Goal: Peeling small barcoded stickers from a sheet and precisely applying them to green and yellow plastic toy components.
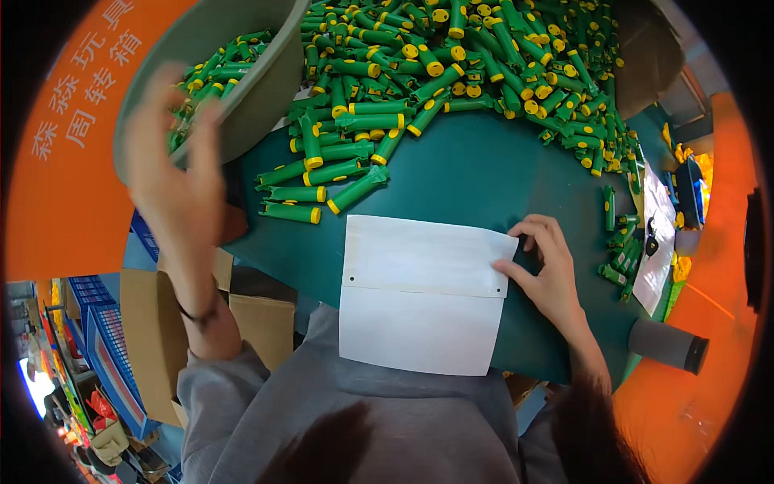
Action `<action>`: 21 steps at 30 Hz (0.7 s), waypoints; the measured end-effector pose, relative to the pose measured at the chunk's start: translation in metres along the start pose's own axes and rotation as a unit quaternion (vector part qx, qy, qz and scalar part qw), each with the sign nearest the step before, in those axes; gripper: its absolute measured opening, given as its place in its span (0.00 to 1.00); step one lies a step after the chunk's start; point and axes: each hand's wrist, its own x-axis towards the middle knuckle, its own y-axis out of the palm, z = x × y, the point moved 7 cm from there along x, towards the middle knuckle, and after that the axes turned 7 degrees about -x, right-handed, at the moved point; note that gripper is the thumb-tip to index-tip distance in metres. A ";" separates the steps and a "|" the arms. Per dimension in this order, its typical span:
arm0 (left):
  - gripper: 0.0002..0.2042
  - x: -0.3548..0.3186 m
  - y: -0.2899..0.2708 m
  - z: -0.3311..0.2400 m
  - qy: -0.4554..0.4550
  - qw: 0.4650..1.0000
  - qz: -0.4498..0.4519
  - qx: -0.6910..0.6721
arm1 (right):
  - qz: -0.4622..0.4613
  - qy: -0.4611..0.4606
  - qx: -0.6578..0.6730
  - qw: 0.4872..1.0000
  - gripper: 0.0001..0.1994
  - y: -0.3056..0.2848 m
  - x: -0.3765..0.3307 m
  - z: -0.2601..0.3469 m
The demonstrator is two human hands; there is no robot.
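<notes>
A white sheet (426, 254) lies at the table's front edge, its near part hanging over my lap. A straight crease or overlap crosses it, with a small dark dot near each end. My right hand (552, 270) pinches the sheet's upper right corner, thumb on top. My left hand (177, 161) is raised over the near side of a grey-green basin (270, 89), blurred by motion, with thumb and fingers apart and nothing seen in it. Green tubes with yellow ends (226, 77) lie inside the basin. Several more such tubes (322, 173) lie beside it.
A large heap of green and yellow tubes (484, 60) covers the far side of the green table (451, 185). More tubes (621, 254) and a white bag (655, 242) lie at the right. A grey cylinder (665, 345) sits near the right edge. Cardboard boxes (262, 327) stand lower left.
</notes>
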 end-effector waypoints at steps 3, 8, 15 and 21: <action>0.15 -0.077 0.034 -0.041 -0.223 0.888 0.336 -0.218 | -0.040 -0.049 0.039 0.997 0.15 0.003 -0.016 -0.007; 0.10 -0.128 0.055 -0.066 -0.246 0.843 0.383 -0.286 | -0.145 -0.082 0.227 0.960 0.11 -0.004 -0.039 -0.031; 0.07 -0.116 0.063 -0.077 -0.142 0.901 0.272 -0.305 | -0.138 0.074 0.239 0.958 0.11 -0.006 -0.034 -0.044; 0.06 -0.127 0.066 -0.075 -0.203 0.873 0.272 -0.350 | -0.115 0.115 0.353 0.921 0.11 0.005 -0.038 -0.050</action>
